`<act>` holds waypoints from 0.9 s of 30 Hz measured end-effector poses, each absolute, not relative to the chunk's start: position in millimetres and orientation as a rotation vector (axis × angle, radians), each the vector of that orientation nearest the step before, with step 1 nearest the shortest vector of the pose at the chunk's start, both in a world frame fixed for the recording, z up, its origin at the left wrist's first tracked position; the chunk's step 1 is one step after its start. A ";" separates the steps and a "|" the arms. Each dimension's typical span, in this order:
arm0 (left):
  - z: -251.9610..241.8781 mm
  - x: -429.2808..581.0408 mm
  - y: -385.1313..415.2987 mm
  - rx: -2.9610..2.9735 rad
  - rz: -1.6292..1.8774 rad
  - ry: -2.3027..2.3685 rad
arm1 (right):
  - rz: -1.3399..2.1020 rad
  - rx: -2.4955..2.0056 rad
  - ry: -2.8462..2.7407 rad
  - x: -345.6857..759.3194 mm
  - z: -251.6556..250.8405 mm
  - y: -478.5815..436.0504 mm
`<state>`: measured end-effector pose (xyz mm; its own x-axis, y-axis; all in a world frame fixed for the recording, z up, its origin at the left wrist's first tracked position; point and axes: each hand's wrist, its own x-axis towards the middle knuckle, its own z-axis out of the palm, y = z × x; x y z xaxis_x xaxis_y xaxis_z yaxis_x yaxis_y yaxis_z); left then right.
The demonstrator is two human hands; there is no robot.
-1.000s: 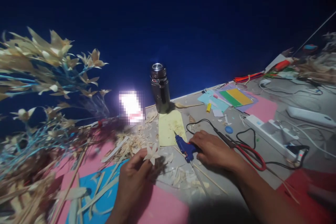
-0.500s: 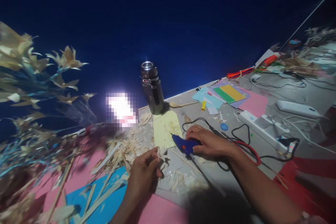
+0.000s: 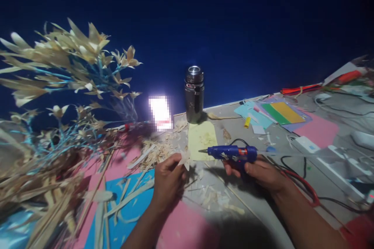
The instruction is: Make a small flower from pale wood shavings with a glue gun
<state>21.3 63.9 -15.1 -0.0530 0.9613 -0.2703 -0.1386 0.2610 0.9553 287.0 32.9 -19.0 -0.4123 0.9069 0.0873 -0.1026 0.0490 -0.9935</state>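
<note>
— What does the left hand [image 3: 171, 173] hold?
— It holds a pale flower [image 3: 184, 160]. The grip is together on it, thumb and fingers pinching one side, and the flower is above the counter [image 3: 229, 123].

— And the right hand [image 3: 257, 171]?
— This one is closed around the handle of a blue glue gun [image 3: 232, 152]. A clear glue stick [image 3: 277, 153] comes out from the rear of the gun.

— Does the gun touch the flower?
— No, I see a small gap. The nozzle [image 3: 203, 151] points at the flower from the right side, and in this view it lies in front of a yellow sheet [image 3: 201, 130].

— What stands behind?
— A dark metal flask [image 3: 194, 101] stands upright at the far end of the yellow sheet.

— Please tell me about the left side.
— There are shavings [image 3: 150, 151] near the left hand, then a blue sheet [image 3: 131, 206] with strips lying on it, beside a pink sheet [image 3: 178, 227]. Farther to the left is a bouquet [image 3: 70, 52] of pale flowers on light blue stems.

— And on the right side?
— A white power strip [image 3: 339, 173] and a red cable [image 3: 309, 186]. Farther back, green and orange cards [image 3: 288, 113] lie on the counter.
</note>
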 end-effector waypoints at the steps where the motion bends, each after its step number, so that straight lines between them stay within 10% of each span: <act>1: -15.6 21.5 63.4 0.877 1.141 1.288 | 1.503 -0.863 -1.507 285.6 -17.8 30.1; 27: -43.3 13.6 61.4 1.183 1.300 1.024 | 1.481 -0.938 -1.639 272.9 -14.5 21.5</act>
<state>13.6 61.4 -43.3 0.0423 0.9953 0.0876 -0.1480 -0.0804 0.9857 272.9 21.5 -14.5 -0.4717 0.8807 0.0426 0.0465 0.0731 -0.9962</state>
